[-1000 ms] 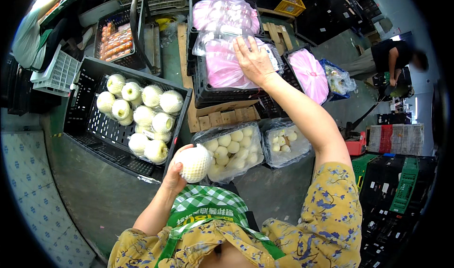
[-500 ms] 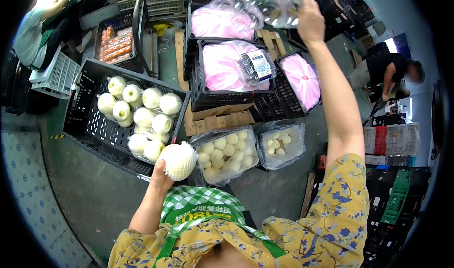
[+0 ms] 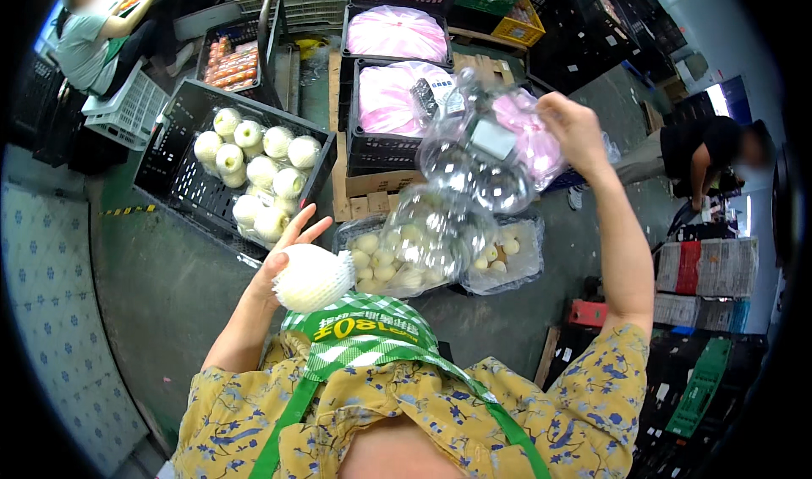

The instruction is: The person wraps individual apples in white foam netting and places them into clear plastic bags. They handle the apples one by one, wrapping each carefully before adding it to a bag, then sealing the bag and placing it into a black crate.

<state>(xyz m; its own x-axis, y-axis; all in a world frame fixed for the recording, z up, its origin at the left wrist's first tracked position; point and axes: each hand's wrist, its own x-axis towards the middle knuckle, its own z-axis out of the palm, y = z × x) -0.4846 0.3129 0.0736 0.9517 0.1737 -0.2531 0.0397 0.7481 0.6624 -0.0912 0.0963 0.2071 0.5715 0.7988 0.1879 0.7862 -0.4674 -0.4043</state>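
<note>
The right hand [image 3: 575, 128] pinched the edge of a clear plastic pack [image 3: 444, 234], its long axis slanting down-left over bagged fruit trays [image 3: 372, 259]. A blank-looking pale label [image 3: 493, 139] showed on it. The left hand [image 3: 267, 279], two fingers spread, held a netted fruit [image 3: 311, 280], net edge rightward. The green apron [image 3: 364, 320] bore yellow print.

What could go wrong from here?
The foam-netted fruit might slip and bruise: the left hand holds it with at least two fingers pointing away from it.
The clear plastic clamshell could swing or drop, since it hangs open from the right hand, which seems to grip only its edge.
</note>
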